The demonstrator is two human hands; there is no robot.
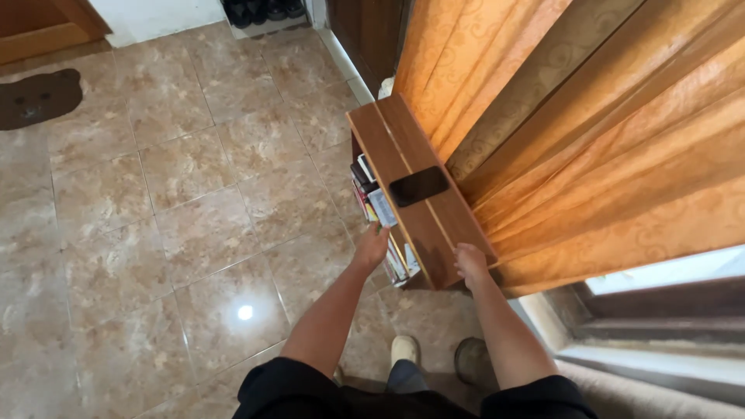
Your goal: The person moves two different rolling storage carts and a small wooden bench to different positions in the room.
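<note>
A narrow wooden bookshelf (403, 147) stands against orange curtains, seen from above. A black phone (419, 185) lies flat on its top board. Several books (372, 198) stand on the shelf below, their edges showing at the left side. My left hand (372, 247) reaches to the books at the shelf's front left and touches them; whether it grips one I cannot tell. My right hand (470, 263) rests on the near end of the top board, fingers curled over its edge.
Orange patterned curtains (590, 132) hang to the right of the shelf, with a window sill (660, 341) below. Glossy brown floor tiles (178, 202) spread to the left. A dark bear-shaped mat (37, 98) lies at far left. My feet (434, 357) stand just before the shelf.
</note>
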